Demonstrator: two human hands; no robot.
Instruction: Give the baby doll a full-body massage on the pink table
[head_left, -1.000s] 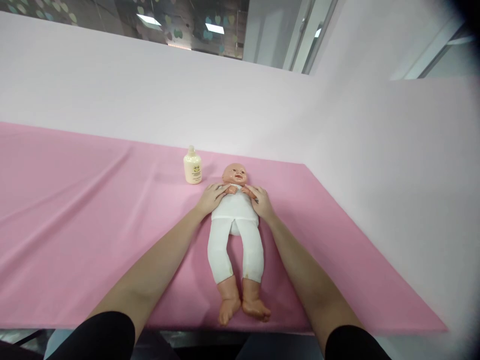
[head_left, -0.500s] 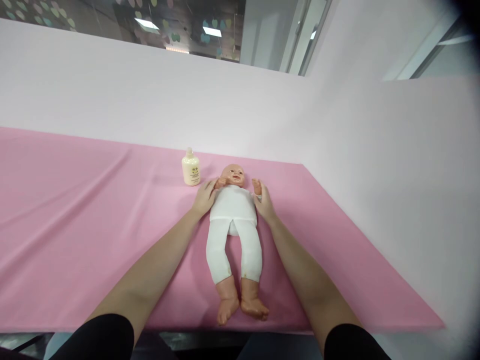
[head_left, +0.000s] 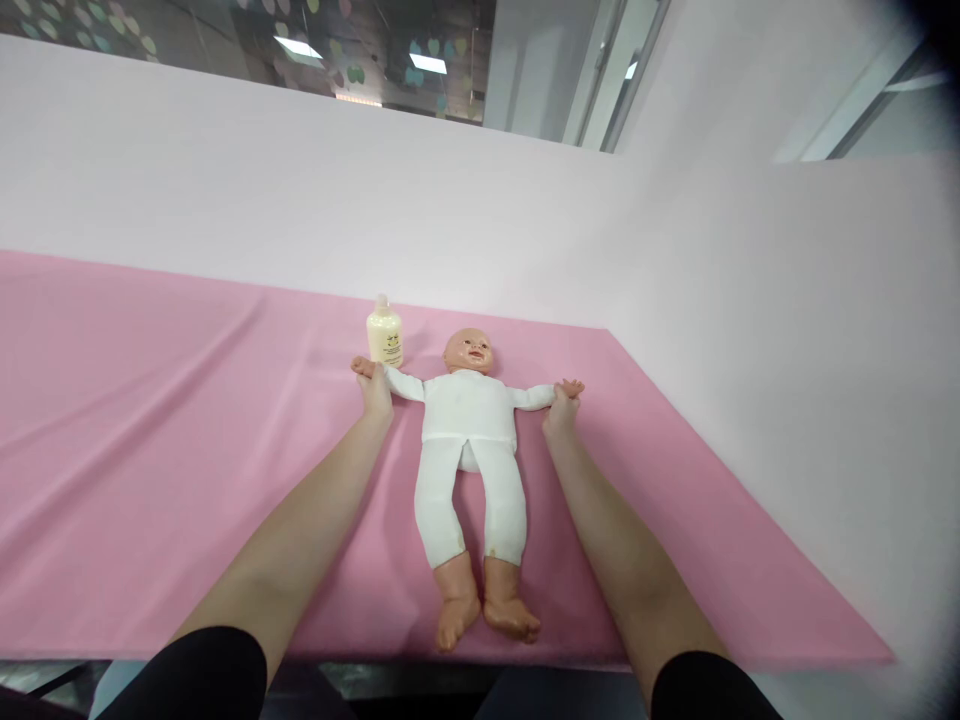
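A baby doll (head_left: 470, 410) in a white top and white trousers lies on its back, its bare feet toward me. Both its arms are stretched out sideways. My left hand (head_left: 377, 392) is closed around the doll's wrist on the left, with the small doll hand sticking out past my fingers. On the other side, my right hand (head_left: 561, 412) grips the doll's other wrist, and the doll's fingers show above my thumb. Just behind my left hand stands a cream-coloured lotion bottle (head_left: 385, 338), upright, its base partly covered.
A pink sheet (head_left: 187, 450) with a few creases covers the table. White walls (head_left: 300, 200) rise behind it and at the right. A window (head_left: 390, 50) with hanging heart shapes and ceiling lights beyond it runs along the top.
The doll's arms have gone from bent up beside its head and chest to spread out straight. My hands have moved apart with them, left and right.
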